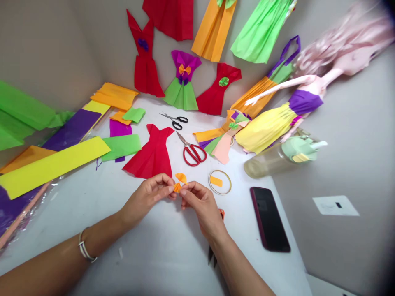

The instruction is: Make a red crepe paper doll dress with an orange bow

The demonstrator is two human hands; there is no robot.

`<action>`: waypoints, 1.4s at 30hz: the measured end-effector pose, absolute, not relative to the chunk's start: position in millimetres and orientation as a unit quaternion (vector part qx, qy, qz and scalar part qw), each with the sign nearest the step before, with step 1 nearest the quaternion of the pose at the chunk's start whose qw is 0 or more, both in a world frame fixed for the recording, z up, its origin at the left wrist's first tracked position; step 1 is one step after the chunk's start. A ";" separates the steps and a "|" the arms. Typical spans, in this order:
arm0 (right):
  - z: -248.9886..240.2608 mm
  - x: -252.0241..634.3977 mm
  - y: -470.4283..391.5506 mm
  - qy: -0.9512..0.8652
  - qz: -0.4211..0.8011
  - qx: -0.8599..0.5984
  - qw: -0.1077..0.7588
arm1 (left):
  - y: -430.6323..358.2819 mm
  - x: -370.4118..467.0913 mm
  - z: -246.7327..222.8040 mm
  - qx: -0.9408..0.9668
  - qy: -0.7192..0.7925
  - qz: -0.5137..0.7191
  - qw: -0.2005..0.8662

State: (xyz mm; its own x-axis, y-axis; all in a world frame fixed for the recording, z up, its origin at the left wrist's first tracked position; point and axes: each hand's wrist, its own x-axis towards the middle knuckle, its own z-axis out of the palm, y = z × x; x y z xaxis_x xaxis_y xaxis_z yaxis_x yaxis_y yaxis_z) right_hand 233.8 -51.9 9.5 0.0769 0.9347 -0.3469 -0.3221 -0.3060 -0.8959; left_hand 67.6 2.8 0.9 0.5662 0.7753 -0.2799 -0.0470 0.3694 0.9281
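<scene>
Between my two hands is a small orange paper bow [180, 178], pleated and fanned out at both ends. My left hand [154, 192] pinches it from the left, fingertips closed on its edge. From the other side my right hand [197, 199] grips it between thumb and fingers. A red paper dress [152, 152] lies flat just beyond my left hand. Past the bow rest red-handled scissors [193, 154], blades pointing away. To the right of my right hand, a roll of clear tape [219, 182] encircles an orange paper scrap [216, 181].
Black-handled scissors [175, 120] lie farther back. An orange-handled tool [221, 213] is partly under my right forearm. At right are a phone [270, 218], a bottle [277, 156] and a doll [305, 98]. Coloured paper [58, 164] covers the left side; paper dresses [182, 82] line the wall.
</scene>
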 end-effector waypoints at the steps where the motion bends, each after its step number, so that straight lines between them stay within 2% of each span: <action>1: 9.9 234.4 -51.8 -0.294 0.609 -0.530 0.512 | 3.0 67.2 1.4 0.489 0.372 0.277 0.739; 10: 13.8 242.3 -51.0 -0.286 0.610 -0.538 0.506 | 7.8 62.5 -1.9 0.506 0.367 0.299 0.721; 19: 12.0 245.6 -49.2 -0.251 0.647 -0.513 0.506 | 6.1 63.6 0.5 0.496 0.349 0.271 0.748; 27: 12.5 243.7 -50.7 -0.263 0.620 -0.517 0.528 | 6.2 65.5 -2.0 0.483 0.352 0.286 0.749; 42: 13.8 243.2 -50.5 -0.300 0.600 -0.532 0.517 | 7.6 65.3 -2.3 0.470 0.355 0.273 0.760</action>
